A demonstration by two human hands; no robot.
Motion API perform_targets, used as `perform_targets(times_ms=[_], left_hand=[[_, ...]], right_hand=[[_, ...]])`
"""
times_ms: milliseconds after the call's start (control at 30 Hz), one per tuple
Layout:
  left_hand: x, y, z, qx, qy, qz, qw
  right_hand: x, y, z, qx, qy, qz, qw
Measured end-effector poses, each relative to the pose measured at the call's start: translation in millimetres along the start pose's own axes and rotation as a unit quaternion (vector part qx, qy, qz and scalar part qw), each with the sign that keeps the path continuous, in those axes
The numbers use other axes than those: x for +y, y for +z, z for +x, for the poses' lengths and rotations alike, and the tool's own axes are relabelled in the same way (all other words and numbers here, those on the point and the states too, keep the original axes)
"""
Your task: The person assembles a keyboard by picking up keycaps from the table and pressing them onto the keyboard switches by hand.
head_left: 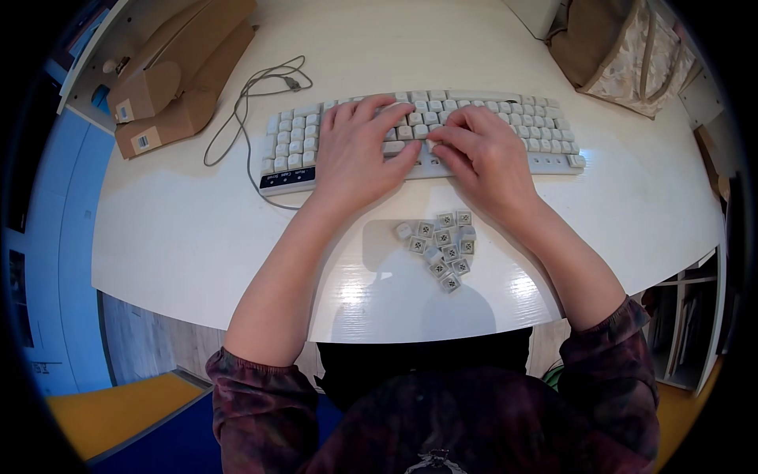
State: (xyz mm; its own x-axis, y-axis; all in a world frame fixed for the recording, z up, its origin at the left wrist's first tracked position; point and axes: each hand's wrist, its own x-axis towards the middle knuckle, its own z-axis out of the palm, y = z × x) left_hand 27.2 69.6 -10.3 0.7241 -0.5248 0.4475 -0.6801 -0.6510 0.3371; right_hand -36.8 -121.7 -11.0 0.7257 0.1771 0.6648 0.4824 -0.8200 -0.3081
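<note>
A white keyboard (430, 169) lies across the desk, turned so its indicator strip (286, 179) is at the near left. Its near row has bare spots without keycaps on the right. My left hand (359, 150) rests over the keys, fingers spread and thumb apart. My right hand (485, 154) is closed in a pinch at the near row, its fingertips on a small white keycap (433, 146) that they partly cover. Between my forearms, several loose keycaps (442, 237) lie in a cluster, most with their undersides up.
A grey cable (237, 118) loops on the desk (197, 237) left of the keyboard. Brown cardboard pieces (178, 87) stand at the back left. At the back right is a brown fabric bag (604, 55). An open shelf (687, 324) stands beyond the desk's right edge.
</note>
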Motion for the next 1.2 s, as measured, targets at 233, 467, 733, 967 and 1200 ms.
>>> perform_targets(times_ms=[233, 467, 733, 967, 1200], left_hand=[[-0.3, 1.7, 0.0, 0.005, 0.003, 0.012, 1.000], [1.9, 1.8, 1.0, 0.004, -0.002, -0.015, 1.000], [-0.3, 1.2, 0.1, 0.000, 0.004, 0.010, 1.000], [-0.7, 1.7, -0.4, 0.004, 0.005, -0.013, 1.000], [0.2, 1.2, 1.0, 0.001, 0.007, 0.019, 1.000]], right_hand=[[-2.5, 0.4, -1.0, -0.002, 0.086, 0.062, 0.994], [-2.3, -2.6, 0.6, -0.026, 0.127, 0.085, 0.988], [2.6, -1.6, 3.3, -0.050, 0.165, 0.122, 0.977], [2.2, 1.1, -1.4, -0.025, 0.120, 0.128, 0.984], [3.6, -2.1, 1.4, -0.046, 0.126, 0.135, 0.982]])
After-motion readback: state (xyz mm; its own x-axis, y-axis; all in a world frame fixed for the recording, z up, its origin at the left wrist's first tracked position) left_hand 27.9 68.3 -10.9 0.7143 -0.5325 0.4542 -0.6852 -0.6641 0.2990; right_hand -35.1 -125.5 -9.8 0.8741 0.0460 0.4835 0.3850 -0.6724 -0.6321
